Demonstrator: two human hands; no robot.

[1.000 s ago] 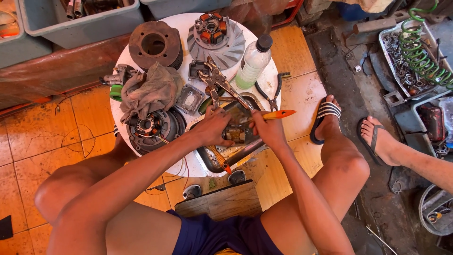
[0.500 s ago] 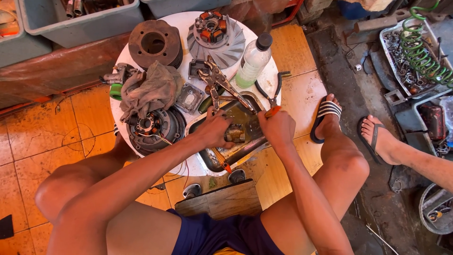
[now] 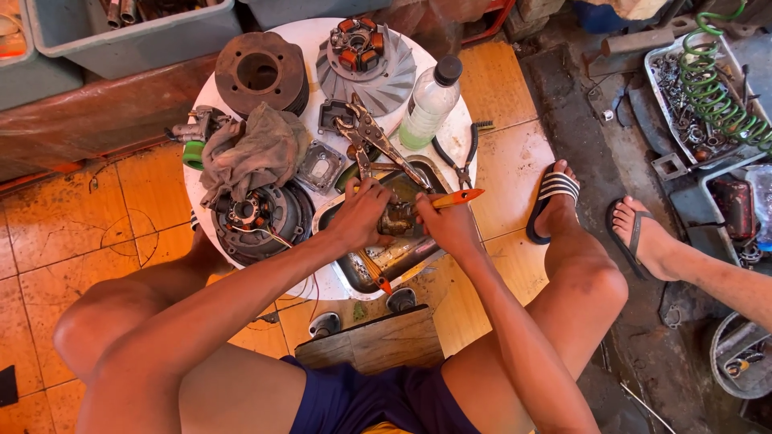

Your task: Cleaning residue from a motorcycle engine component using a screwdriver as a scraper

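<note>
My left hand [image 3: 362, 213] grips a small, grimy metal engine part [image 3: 396, 217] over a steel tray [image 3: 366, 277] at the front of a round white table [image 3: 458, 133]. My right hand [image 3: 446, 227] is closed on a thin orange-handled tool [image 3: 460, 197]. The handle points right and the working end is hidden against the part. Both hands touch the part from opposite sides. Under them in the tray lies another thin tool with an orange tip [image 3: 379, 280].
The table also holds a rusty cylinder [image 3: 259, 74], a finned rotor [image 3: 366, 52], a clear bottle [image 3: 430, 100], a rag [image 3: 257, 153], a wound stator [image 3: 259, 219], locking pliers [image 3: 374, 141] and black pliers [image 3: 462, 157]. Another person's sandalled foot [image 3: 643, 233] and a parts tray [image 3: 708, 88] lie at the right.
My right hand rose slightly toward the black pliers, then came back over the tray with the orange tool. My left hand stayed on the part.
</note>
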